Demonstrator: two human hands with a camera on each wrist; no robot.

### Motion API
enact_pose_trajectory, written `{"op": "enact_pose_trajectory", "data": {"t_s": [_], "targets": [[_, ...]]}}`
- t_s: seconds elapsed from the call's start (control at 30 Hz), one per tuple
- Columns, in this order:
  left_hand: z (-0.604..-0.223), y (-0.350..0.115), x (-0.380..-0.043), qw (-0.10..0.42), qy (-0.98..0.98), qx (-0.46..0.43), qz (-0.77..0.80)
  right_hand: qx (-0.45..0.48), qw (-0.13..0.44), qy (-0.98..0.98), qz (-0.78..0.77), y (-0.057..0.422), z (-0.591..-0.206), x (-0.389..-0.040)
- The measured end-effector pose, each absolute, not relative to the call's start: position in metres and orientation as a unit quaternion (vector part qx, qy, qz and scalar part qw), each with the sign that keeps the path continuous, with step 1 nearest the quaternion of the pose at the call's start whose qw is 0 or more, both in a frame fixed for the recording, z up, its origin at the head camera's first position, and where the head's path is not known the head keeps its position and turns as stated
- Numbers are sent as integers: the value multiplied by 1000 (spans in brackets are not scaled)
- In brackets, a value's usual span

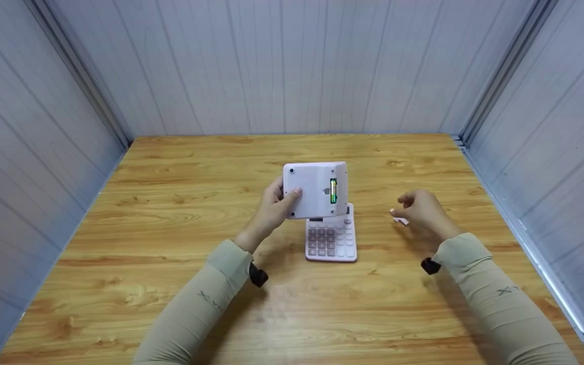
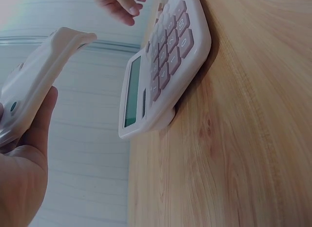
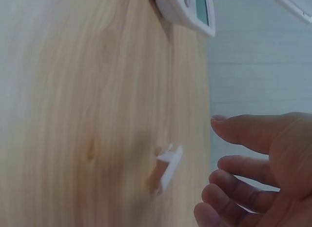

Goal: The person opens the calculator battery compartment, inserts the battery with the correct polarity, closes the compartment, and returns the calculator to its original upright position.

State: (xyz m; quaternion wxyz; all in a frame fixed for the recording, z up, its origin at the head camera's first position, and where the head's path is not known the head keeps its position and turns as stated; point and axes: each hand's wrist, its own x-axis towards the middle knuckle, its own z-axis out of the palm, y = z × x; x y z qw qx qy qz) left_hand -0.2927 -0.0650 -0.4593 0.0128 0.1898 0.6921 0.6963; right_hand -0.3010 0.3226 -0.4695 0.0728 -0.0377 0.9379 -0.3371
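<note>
My left hand (image 1: 269, 209) grips a white calculator (image 1: 310, 192) by its left edge, thumb on its back. The calculator is raised with its underside toward the head camera, and a battery (image 1: 333, 191) shows in its uncovered compartment. Below and partly behind it, a second calculator (image 1: 331, 244) with grey and white keys lies face up on the table. Over on the right, my right hand (image 1: 425, 212) hovers with fingers loosely bent and nothing between them. A small white battery cover (image 3: 168, 171) is just beneath that hand; whether it fully rests on the table is unclear.
The wooden table (image 1: 180, 299) is enclosed by pale panel walls at the back (image 1: 292, 66), left (image 1: 33, 132) and right (image 1: 550, 132). Dark wrist cameras hang under both sleeves.
</note>
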Motion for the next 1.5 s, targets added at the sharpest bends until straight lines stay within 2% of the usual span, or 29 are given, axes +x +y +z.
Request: {"op": "enact_pose_trajectory", "data": {"t_s": [0.37,0.87,1.5], "targets": [[-461,-67,-292,4,694,189,695,-23,101,938,-331,323,-481,-303],[-459,-71,-291,12,693,189,695,-24,103,949,-297,321,-488,-311],[-460,-68,-290,10,693,185,697,-8,116,938,-327,317,-489,-309]]}}
